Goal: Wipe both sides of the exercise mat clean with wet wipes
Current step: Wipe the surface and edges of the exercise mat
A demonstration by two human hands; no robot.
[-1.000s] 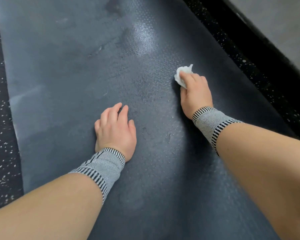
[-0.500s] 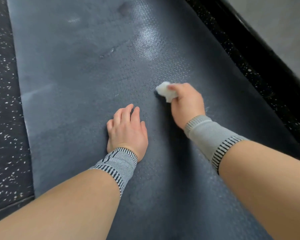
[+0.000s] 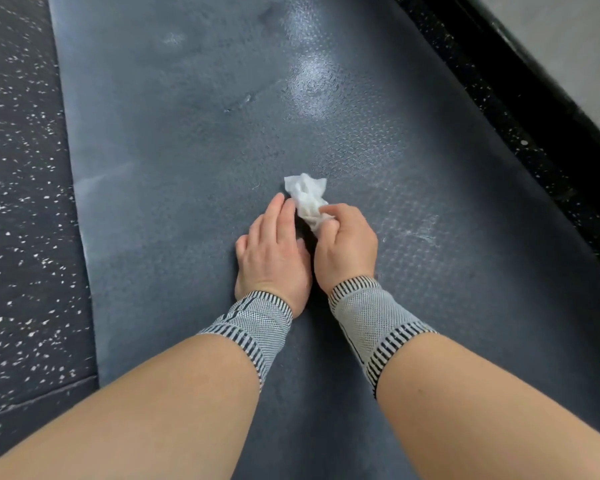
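A dark grey textured exercise mat [image 3: 187,161] lies flat on the floor and runs away from me. My right hand [image 3: 347,247] holds a crumpled white wet wipe [image 3: 307,199] in curled fingers, near the mat's middle. The wipe sticks out ahead of the fingers. My left hand [image 3: 272,258] rests flat on the mat with straight fingers, right beside the right hand. Its fingertips reach the wipe's left side. Both wrists wear grey knitted bands with black stripes.
Dark speckled rubber floor [image 3: 21,209] lies to the left of the mat. A black strip [image 3: 520,109] runs along the mat's right side, with a pale grey surface [image 3: 575,43] beyond it. A shiny wet patch [image 3: 312,81] shows farther up the mat.
My right hand has drawn the wipe back and leftward across the mat until it sits beside my left hand. My left hand stays planted on the mat.
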